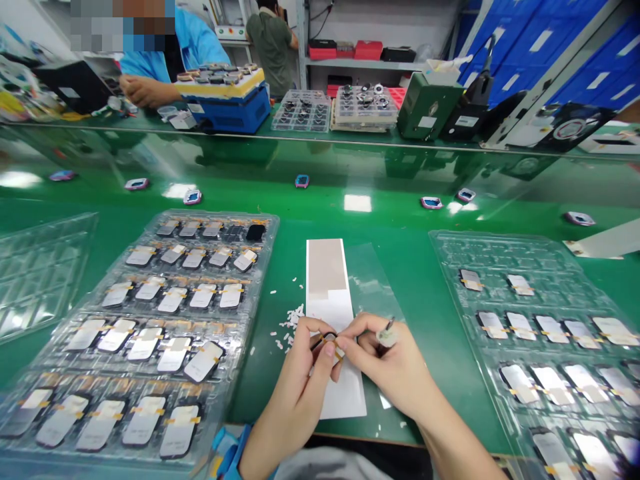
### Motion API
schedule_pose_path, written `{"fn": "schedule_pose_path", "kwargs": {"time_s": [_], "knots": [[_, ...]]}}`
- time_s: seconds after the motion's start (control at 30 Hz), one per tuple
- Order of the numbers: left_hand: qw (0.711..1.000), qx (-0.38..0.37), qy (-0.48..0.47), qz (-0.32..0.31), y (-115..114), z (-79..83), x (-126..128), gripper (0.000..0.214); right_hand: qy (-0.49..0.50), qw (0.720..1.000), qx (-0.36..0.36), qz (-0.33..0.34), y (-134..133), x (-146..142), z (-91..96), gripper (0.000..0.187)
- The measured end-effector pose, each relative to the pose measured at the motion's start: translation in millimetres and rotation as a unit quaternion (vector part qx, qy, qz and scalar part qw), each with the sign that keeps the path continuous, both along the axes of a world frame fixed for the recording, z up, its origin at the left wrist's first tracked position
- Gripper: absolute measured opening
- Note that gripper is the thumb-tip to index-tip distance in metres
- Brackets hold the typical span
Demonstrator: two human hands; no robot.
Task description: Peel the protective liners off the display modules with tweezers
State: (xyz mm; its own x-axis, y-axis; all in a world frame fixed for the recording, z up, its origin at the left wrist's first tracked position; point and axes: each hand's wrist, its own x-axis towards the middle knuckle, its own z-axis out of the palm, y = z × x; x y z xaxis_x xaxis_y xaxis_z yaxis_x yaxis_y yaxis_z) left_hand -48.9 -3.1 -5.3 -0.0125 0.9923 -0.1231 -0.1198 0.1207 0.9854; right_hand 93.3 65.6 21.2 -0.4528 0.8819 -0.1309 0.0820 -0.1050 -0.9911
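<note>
My left hand (305, 377) is closed around a small dark-edged display module (339, 353) with a yellow-orange strip on it. The fingertips of my right hand (400, 360) pinch at the module's right edge, and the fingers hide much of it. A thin dark-tipped tool (389, 324) pokes out by the right index knuckle, next to a pale wrapped bit; its kind is unclear. Under both hands lies a long white backing sheet (341, 390) with a grey-beige area at its far end. Small white peeled bits (295, 317) are scattered left of the sheet.
A clear tray of display modules (245, 373) stands on the left, another clear tray (453, 300) on the right. Clear film (375, 280) lies beside the sheet. Small watch-like frames (302, 181) sit on the green strip beyond. Across the bench is a person in a blue sleeve (200, 40).
</note>
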Motion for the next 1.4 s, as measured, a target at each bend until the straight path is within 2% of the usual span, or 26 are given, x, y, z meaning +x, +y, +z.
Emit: {"fn": "schedule_pose_path", "kwargs": {"time_s": [0.17,0.43,0.53,0.6,0.67,0.73,0.83,0.93,1.07,1.4], "knots": [[1.0,-0.01,-0.015,-0.016,0,1.0,-1,0.024,-0.008,1.0,-0.017,0.013,1,2,1.3,0.021],[0.999,0.001,0.045,-0.018,4,2.7,-2,0.021,0.01,0.999,-0.025,0.021,4,2,-0.6,0.02],[0.998,-0.002,0.056,-0.01,4,0.9,-1,0.015,0.002,0.999,-0.013,0.032,5,3,-0.8,0.023],[0.996,0.006,0.09,0.004,5,1.3,-3,0.009,-0.006,1.0,0.014,0.012,8,4,1.1,0.027],[0.986,0.02,0.164,0.02,5,3.3,-6,0.006,-0.024,0.997,0.065,-0.045,15,5,3.5,0.034],[0.964,0.04,0.262,0.024,7,6.3,-9,0.006,-0.046,0.985,0.12,-0.117,24,2,3.9,0.041],[0.925,0.084,0.371,-0.004,11,9.5,-14,0.009,-0.037,0.976,0.122,-0.174,39,-6,-3.2,0.046],[0.899,0.114,0.421,-0.035,17,8.9,-14,0.009,0.006,0.984,0.07,-0.164,49,-17,-16.4,0.042],[0.876,0.121,0.464,-0.052,23,5.3,-12,0.017,0.021,0.989,0.045,-0.136,51,-24,-30.6,0.045],[0.853,0.133,0.501,-0.058,24,3.3,-12,0.032,0.007,0.99,0.045,-0.13,54,-23,-36.8,0.031]]}}
